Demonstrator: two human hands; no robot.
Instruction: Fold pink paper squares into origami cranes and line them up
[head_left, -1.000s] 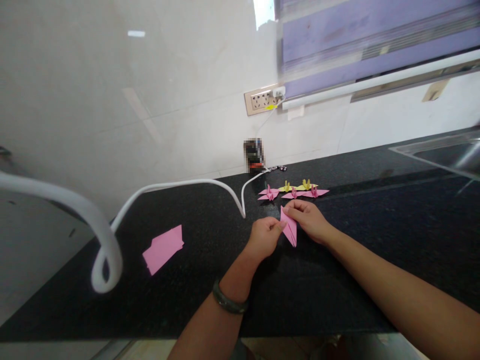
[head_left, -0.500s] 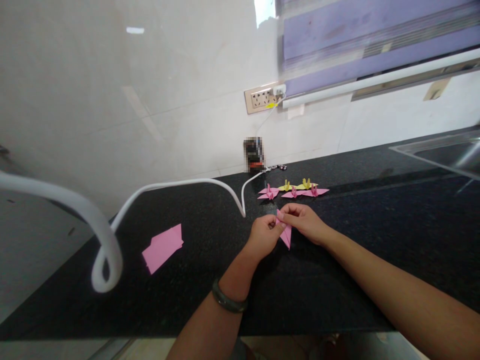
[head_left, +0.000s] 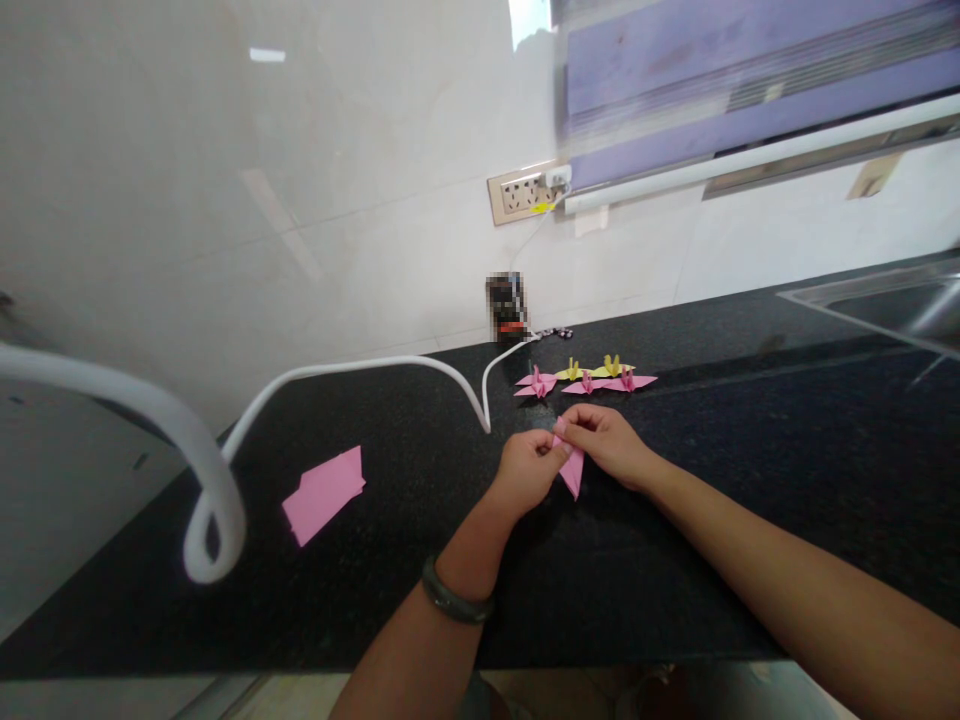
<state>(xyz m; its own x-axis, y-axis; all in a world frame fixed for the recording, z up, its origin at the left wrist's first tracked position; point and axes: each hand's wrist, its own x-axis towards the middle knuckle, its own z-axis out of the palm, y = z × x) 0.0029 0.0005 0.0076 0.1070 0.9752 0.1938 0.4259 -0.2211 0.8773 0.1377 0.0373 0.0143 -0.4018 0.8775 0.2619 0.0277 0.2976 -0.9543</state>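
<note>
From the head camera, your left hand (head_left: 529,468) and right hand (head_left: 611,445) meet at the middle of the black countertop (head_left: 675,560), and between them is the pink folded paper (head_left: 571,470). It is a narrow piece whose point aims down toward you, with its lower tip at or just above the stone; you cannot tell from here whether it touches.

Your left hand is curled almost into a fist. Its thumb and forefinger are closed on the paper's upper left edge, and the other fingers are tucked into the palm. Your right hand comes in from the other side with the knuckles up. Its fingertips are drawn together and pinch the top corner of the same paper, just beside your left thumb. Neither hand has a finger spread wide, and both grip the sheet. A dark wristband (head_left: 454,603) sits on your left forearm.

Just beyond your hands, a row of folded cranes (head_left: 585,380), pink and yellow, lies on the counter, near your knuckles but apart from them. Well to your left lie flat pink sheets (head_left: 324,492), untouched. A white cable (head_left: 360,372) runs across the counter behind them and loops close to the lens on the left. On the wall above is a socket plate (head_left: 521,196), and a steel sink (head_left: 892,305) edges in at far right.
</note>
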